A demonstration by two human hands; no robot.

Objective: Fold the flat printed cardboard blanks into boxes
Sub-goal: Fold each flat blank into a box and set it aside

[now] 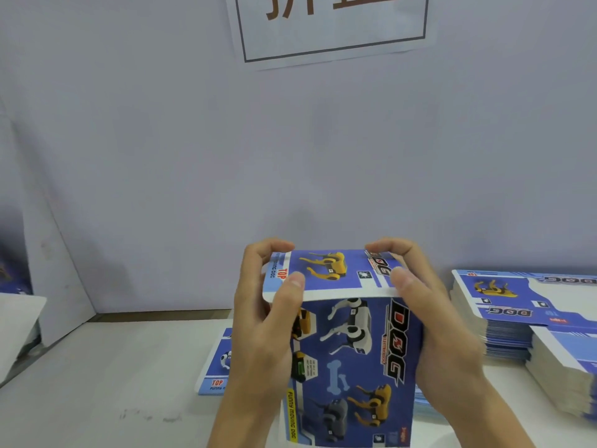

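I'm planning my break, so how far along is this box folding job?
Early, by the look of it. No finished box is in view. In hand: one box, gripped by the left hand and right hand, its top flap bent over. Left: a tall stack of flat blanks on the right.

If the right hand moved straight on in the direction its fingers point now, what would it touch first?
The right hand grips the box, its fingers curling left over the top flap. Going straight on, it would probably meet the left hand fingertips; depth is unclear.
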